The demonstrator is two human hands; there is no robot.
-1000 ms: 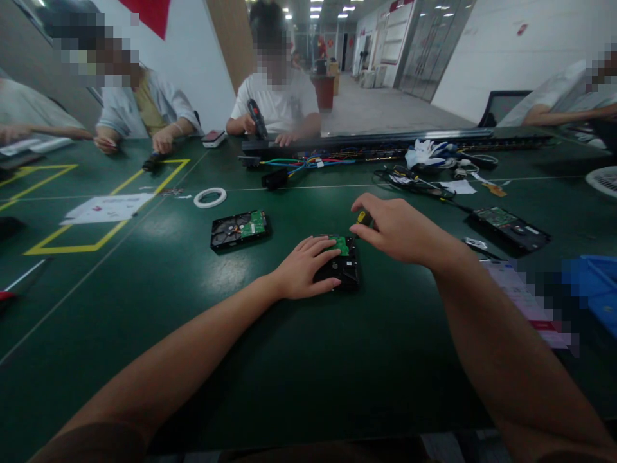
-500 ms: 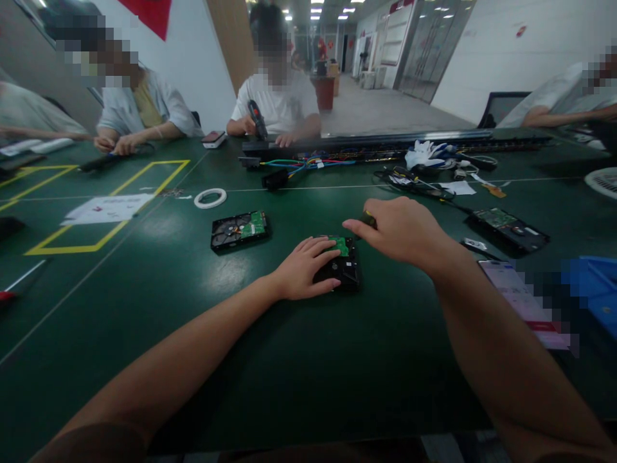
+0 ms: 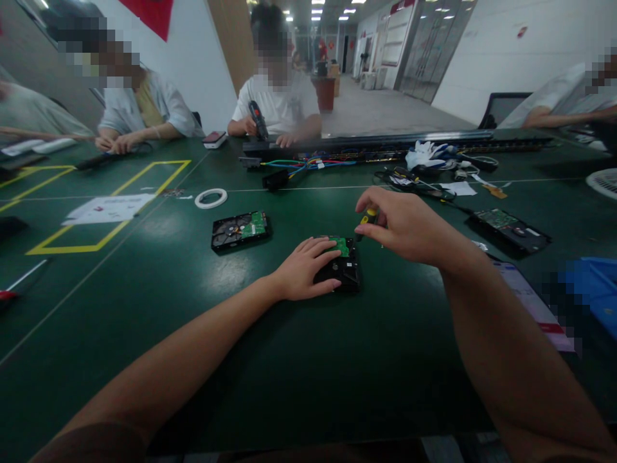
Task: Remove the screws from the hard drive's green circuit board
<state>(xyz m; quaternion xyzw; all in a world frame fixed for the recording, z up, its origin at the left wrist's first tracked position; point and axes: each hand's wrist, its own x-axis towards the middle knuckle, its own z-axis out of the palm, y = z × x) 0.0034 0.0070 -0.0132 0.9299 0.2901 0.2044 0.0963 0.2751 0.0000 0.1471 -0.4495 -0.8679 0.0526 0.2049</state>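
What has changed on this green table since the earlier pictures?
The right hand, curled over a yellow-and-black tool handle half a second ago, has opened its fingers wider around it. Opposite, a co-worker in an open pale shirt has brought both hands together. The left hand stays on the black hard drive with a green circuit board.

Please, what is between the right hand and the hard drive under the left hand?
In the head view, a yellow-and-black tool, held by the right hand, points down toward the hard drive.
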